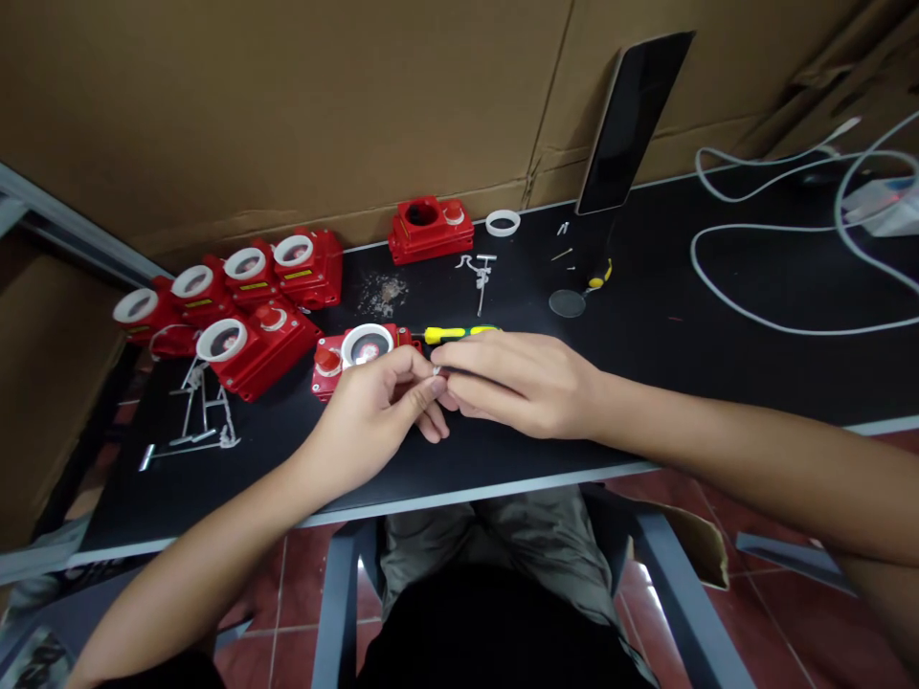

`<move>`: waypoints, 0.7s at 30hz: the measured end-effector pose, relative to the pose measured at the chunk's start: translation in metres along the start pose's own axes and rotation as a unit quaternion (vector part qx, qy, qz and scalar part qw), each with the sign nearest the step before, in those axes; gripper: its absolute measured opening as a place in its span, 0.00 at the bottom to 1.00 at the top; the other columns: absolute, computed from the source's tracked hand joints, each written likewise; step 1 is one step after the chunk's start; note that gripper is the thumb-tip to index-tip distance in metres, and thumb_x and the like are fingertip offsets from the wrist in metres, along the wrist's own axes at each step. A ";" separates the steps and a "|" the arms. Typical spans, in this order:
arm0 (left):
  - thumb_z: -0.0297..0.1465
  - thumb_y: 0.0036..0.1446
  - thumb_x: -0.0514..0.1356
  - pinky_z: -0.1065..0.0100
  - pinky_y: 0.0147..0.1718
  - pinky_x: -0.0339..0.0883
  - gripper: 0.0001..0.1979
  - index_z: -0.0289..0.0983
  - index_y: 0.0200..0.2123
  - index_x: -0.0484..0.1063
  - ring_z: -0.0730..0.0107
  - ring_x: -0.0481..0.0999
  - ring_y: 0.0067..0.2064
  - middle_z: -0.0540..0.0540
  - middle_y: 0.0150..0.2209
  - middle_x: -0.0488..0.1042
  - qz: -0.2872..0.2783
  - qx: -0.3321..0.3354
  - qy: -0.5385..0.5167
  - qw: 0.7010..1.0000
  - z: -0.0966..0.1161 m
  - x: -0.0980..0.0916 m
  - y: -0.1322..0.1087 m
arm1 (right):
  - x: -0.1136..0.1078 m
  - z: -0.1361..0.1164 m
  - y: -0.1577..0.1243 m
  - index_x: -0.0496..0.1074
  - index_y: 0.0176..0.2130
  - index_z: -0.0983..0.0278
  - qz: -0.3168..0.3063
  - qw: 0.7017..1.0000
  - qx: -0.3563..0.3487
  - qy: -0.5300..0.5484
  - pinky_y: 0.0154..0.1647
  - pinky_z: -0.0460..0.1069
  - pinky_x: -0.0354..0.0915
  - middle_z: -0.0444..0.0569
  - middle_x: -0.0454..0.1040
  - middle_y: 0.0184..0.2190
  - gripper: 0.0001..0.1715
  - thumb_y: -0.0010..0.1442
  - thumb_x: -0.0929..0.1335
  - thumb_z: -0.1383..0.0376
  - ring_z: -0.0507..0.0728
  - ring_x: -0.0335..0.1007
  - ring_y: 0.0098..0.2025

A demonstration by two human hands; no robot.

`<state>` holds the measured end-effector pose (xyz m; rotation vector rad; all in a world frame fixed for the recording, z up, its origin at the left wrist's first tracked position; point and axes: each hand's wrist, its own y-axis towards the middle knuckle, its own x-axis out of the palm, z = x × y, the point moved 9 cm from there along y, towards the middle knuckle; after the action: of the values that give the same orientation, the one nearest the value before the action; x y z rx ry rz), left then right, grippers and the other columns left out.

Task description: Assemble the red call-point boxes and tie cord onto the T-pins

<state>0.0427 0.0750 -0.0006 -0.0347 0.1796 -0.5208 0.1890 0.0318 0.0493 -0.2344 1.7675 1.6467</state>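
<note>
Before me, my left hand [384, 392] and my right hand [521, 383] meet fingertip to fingertip. Between them they pinch a small whitish piece [437, 370], too covered by fingers to name. Just behind the left hand lies a red box with a white ring and a red knob [331, 359]; the hand hides part of it. A yellow-and-green screwdriver [459, 334] rests behind the right hand's fingers. Farther back are a T-shaped metal rod with a white cord [482, 277] and a loose white ring [503, 223].
Several red boxes [312, 273] stand at the left, near more T-shaped rods [190, 445]. Another red box [431, 230] sits by the cardboard wall. A clear disc [567, 303], small screws [562, 229] and crumbs [384, 295] lie about. A dark panel [632, 124] leans behind; a cable [775, 330] loops right.
</note>
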 end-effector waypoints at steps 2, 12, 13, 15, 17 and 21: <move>0.41 0.76 0.73 0.70 0.30 0.82 0.16 0.37 0.38 0.77 0.68 0.85 0.28 0.48 0.28 0.83 -0.014 -0.002 -0.003 1.000 0.000 0.003 -0.001 | -0.001 -0.008 0.000 0.82 0.49 0.71 -0.011 0.998 -0.049 -0.027 0.56 0.51 0.85 0.57 0.90 0.50 0.08 0.80 0.70 0.72 0.59 0.90 0.51; 0.35 0.76 0.68 0.75 0.27 0.76 0.12 0.35 0.38 0.81 0.74 0.80 0.25 0.51 0.28 0.80 -0.007 -0.020 0.005 1.000 0.002 0.000 -0.004 | -0.001 -0.001 -0.004 0.81 0.47 0.68 -0.098 0.995 -0.031 -0.015 0.46 0.48 0.81 0.54 0.88 0.48 0.12 0.83 0.67 0.71 0.54 0.87 0.47; 0.34 0.76 0.67 0.74 0.28 0.77 0.11 0.35 0.38 0.81 0.73 0.81 0.26 0.50 0.29 0.80 -0.008 -0.017 0.011 1.000 0.001 0.000 -0.004 | 0.000 -0.001 -0.003 0.80 0.47 0.68 -0.102 0.994 -0.037 -0.011 0.45 0.47 0.80 0.54 0.88 0.46 0.11 0.83 0.67 0.71 0.54 0.86 0.46; 0.33 0.76 0.67 0.74 0.29 0.78 0.11 0.36 0.38 0.81 0.73 0.81 0.27 0.50 0.31 0.80 -0.015 0.001 0.037 0.999 0.001 0.002 -0.003 | 0.004 0.000 -0.004 0.77 0.44 0.67 -0.115 0.993 -0.040 0.002 0.41 0.47 0.75 0.51 0.86 0.43 0.12 0.83 0.67 0.70 0.53 0.83 0.42; 0.32 0.76 0.67 0.73 0.30 0.78 0.10 0.37 0.37 0.83 0.72 0.81 0.30 0.48 0.36 0.80 -0.006 0.046 0.101 0.994 0.007 0.001 -0.002 | 0.012 0.007 -0.006 0.76 0.44 0.65 -0.140 0.989 0.003 0.040 0.38 0.46 0.71 0.47 0.85 0.41 0.11 0.83 0.67 0.68 0.50 0.79 0.38; 0.26 0.74 0.70 0.69 0.44 0.80 0.09 0.38 0.38 0.88 0.66 0.84 0.43 0.46 0.44 0.84 0.041 0.183 0.266 0.946 0.028 -0.001 -0.008 | 0.023 0.024 -0.015 0.76 0.53 0.62 -0.160 0.976 0.113 0.099 0.35 0.44 0.70 0.45 0.86 0.44 0.06 0.82 0.68 0.66 0.49 0.79 0.36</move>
<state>0.0429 0.0687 0.0277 0.4797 0.6073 -0.4651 0.1895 0.0587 0.0250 -0.5628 1.9305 1.2167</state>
